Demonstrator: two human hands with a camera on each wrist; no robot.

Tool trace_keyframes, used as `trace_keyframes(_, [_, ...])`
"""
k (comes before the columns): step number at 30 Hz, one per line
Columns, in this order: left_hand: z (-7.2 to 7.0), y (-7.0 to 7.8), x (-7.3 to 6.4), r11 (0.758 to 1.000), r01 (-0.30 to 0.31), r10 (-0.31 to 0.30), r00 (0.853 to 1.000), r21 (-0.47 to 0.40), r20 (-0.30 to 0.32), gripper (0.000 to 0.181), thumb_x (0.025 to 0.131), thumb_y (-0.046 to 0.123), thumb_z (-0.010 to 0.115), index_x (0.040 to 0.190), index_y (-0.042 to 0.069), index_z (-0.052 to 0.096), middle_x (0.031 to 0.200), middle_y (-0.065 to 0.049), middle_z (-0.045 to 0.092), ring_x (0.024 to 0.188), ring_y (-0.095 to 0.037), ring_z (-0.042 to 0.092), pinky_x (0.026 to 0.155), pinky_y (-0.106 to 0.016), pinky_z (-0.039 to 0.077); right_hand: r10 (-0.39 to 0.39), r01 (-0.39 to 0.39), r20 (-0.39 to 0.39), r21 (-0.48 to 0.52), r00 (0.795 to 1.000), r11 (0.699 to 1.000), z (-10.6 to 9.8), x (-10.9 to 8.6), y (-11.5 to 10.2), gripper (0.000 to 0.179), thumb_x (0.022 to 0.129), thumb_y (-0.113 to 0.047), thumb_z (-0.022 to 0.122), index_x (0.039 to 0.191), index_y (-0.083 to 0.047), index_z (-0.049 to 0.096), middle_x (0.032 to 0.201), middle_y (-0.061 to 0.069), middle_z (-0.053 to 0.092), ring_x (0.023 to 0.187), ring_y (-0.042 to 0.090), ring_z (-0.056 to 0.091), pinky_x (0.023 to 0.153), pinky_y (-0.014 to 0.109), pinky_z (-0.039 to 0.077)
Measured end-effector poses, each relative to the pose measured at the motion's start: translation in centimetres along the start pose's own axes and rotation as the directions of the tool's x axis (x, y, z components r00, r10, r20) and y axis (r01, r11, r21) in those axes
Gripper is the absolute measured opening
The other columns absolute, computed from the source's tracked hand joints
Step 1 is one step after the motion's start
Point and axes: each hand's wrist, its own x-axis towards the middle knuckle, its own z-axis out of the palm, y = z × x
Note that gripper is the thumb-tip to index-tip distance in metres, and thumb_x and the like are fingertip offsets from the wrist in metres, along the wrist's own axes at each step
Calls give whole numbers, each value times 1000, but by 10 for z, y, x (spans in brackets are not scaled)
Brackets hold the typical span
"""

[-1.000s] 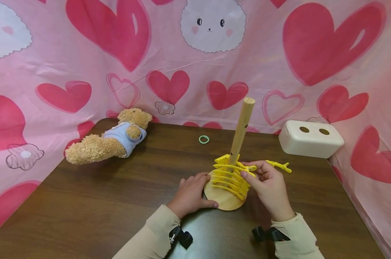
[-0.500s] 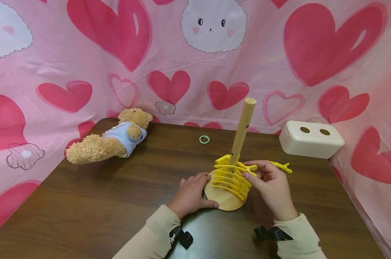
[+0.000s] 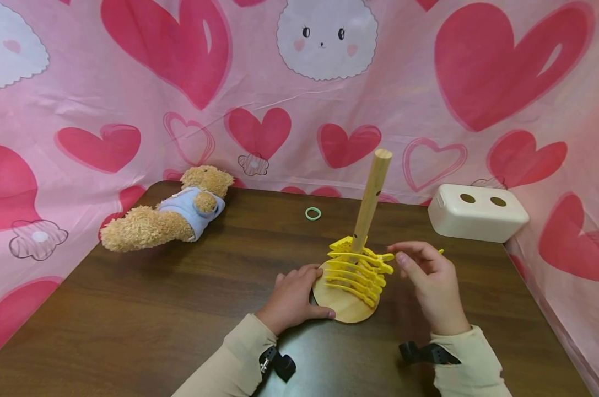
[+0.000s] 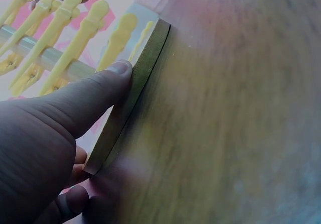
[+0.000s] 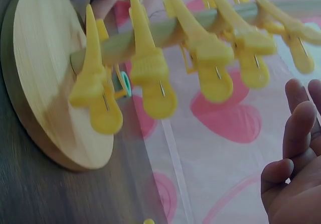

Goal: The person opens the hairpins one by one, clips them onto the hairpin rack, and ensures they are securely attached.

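A wooden stand, with an upright dowel (image 3: 371, 193) on a round base (image 3: 343, 306), stands on the table. Several yellow hair clips (image 3: 355, 275) are clamped along the lower dowel, one above another, their handles pointing right. My left hand (image 3: 295, 302) holds the base at its left rim; in the left wrist view the thumb (image 4: 95, 91) lies along the rim and the fingers reach round the far side. Just right of the clip handles is my right hand (image 3: 430, 286), fingers loosely bent and holding nothing. In the right wrist view, a gap separates its fingers (image 5: 300, 121) from the clips.
Behind my right hand, the tip of a loose yellow clip (image 3: 441, 251) shows on the table. A small green ring (image 3: 312, 213) lies further back. At the back left is a teddy bear (image 3: 192, 209) in a blue shirt; a white box (image 3: 478, 215) with round holes stands at the back right.
My right hand has let go of the topmost hair clip and moved right, now covering most of the loose clip. The topmost clip stays on the dowel. My left hand has not moved.
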Motion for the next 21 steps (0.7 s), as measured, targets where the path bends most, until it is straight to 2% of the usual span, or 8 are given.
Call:
trace_keyframes(8, [1,1,1,1000,13,-13,1000,-18,-12,95,70,68,80,142,14,53,150,-1,48,129,-22,49,88,-41,33,23,-29,-116,-50,993,998,-7,7,12,25,99,-21,65,113,-1,69,102,-3,72,75,21,57,67,24,48])
trace_keyframes(16, [2,0,2,999,34,-35,999,-31,-19,88,68,68,81,133,14,56,139,-1,54,123,-19,51,86,-39,33,151,-169,-167,-95,974,981,-19,14,36,36,98,-33,66,118,-2,68,99,-7,69,85,23,57,70,25,50])
trace_keyframes(21, [3,-1,3,999,39,-40,999,-34,-25,81,71,65,82,129,15,58,135,0,54,120,-18,52,85,-37,33,236,-257,-206,-86,950,962,-26,19,52,38,98,-32,67,120,-1,67,100,-9,68,90,19,56,74,23,49])
